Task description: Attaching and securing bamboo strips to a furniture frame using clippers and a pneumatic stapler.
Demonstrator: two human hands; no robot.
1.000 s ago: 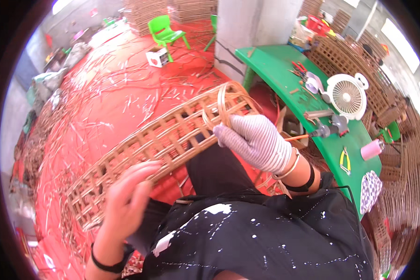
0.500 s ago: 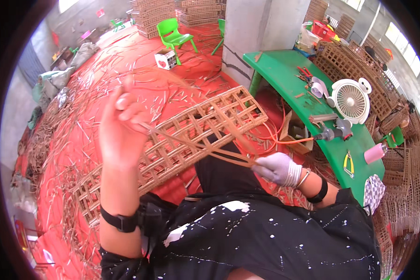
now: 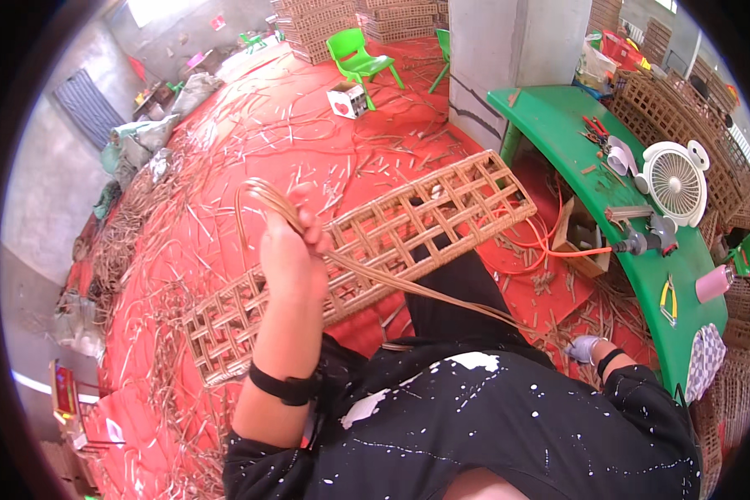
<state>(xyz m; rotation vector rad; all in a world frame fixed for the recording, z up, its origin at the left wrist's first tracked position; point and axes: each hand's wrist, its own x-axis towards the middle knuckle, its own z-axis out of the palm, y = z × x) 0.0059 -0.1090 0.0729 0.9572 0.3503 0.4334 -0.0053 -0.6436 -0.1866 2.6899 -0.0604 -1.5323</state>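
A bundle of long brown rattan strips (image 3: 446, 296) loops over my bare left hand (image 3: 296, 237), whose fingers are closed around it. From there the strips run down to the right, across my dark trousers, to my right hand (image 3: 585, 348). That hand wears a pale glove and is closed at the far end of the strips, low beside my hip. Behind the strips a long woven rattan lattice panel (image 3: 475, 196) slants across my lap, its right end raised. My left forearm covers part of the panel's left side.
A green table (image 3: 550, 125) on the right carries a white fan (image 3: 675, 183), a power drill (image 3: 646, 240), yellow-handled pliers (image 3: 668, 300) and a pink cup (image 3: 714, 284). Rattan scraps litter the red floor covering (image 3: 292, 158). A green chair (image 3: 358, 57) stands ahead, near a grey pillar (image 3: 487, 67).
My right hand has moved down and right, away from the left, drawing the strips out longer. The left fingers have closed around a looped bundle. The view has shifted left.
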